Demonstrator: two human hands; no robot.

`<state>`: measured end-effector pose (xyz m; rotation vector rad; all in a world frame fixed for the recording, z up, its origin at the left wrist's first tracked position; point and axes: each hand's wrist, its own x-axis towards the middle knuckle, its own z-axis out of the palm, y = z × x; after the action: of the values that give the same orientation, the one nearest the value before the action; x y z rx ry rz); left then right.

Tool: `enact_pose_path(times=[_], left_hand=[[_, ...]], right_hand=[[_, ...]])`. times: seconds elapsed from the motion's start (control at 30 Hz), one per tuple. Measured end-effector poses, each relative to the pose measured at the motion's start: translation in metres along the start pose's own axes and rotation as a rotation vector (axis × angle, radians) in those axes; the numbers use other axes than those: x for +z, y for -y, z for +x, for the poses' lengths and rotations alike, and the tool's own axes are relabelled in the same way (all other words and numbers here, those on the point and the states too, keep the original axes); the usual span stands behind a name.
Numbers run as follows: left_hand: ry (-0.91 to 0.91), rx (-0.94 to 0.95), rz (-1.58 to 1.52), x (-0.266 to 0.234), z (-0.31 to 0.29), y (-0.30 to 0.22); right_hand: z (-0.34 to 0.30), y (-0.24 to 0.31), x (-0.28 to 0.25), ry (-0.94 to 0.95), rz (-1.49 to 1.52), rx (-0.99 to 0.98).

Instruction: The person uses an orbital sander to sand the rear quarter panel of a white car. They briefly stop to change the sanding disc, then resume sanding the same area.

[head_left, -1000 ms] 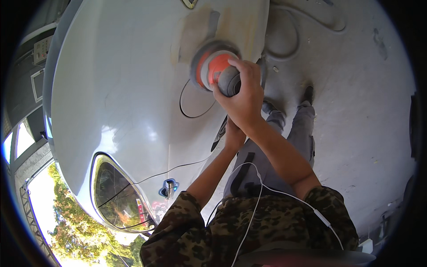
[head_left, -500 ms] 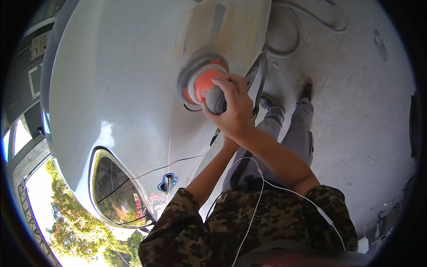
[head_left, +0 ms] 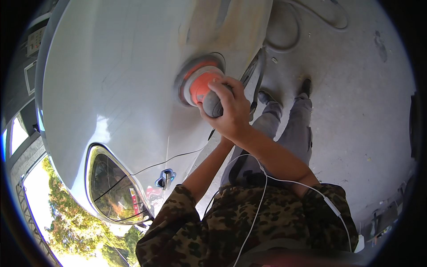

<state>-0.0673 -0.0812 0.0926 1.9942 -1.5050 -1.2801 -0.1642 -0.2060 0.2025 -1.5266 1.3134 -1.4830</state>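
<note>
An orange and grey round sander (head_left: pixel 205 82) lies with its pad against the light-coloured car body panel (head_left: pixel 133 71). My right hand (head_left: pixel 231 109) is closed around its grey rounded top, thumb on one side and fingers on the other. My left forearm (head_left: pixel 207 167) reaches up beneath the right wrist. The left hand itself is hidden behind my right hand and forearm, so its fingers do not show. Beyond the sander is a patch of bare, brownish sanded surface (head_left: pixel 204 26) with a dark grey streak.
A hose (head_left: pixel 284 46) loops on the concrete floor (head_left: pixel 351 111) at the right. A car side window (head_left: pixel 116 187) and a door handle (head_left: pixel 165 179) lie at the lower left. A thin white cable (head_left: pixel 262 196) hangs across my body. My feet stand beside the car.
The sander has shifted slightly left and toward me over the panel, with my right hand still around it. The whole view has moved a little too.
</note>
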Motion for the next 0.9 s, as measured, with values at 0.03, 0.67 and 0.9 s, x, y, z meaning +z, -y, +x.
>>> enact_pose_path(times=[0.03, 0.67, 0.9], left_hand=[[-0.002, 0.003, 0.000, -0.001, 0.001, 0.000], [-0.071, 0.040, -0.069, -0.015, 0.006, -0.007], [-0.068, 0.018, -0.072, -0.009, 0.028, -0.012]], right_hand=[[-0.002, 0.004, 0.002, 0.028, 0.011, 0.002], [0.001, 0.003, 0.011, -0.036, 0.011, -0.024], [0.027, -0.029, -0.001, -0.170, -0.066, 0.022]])
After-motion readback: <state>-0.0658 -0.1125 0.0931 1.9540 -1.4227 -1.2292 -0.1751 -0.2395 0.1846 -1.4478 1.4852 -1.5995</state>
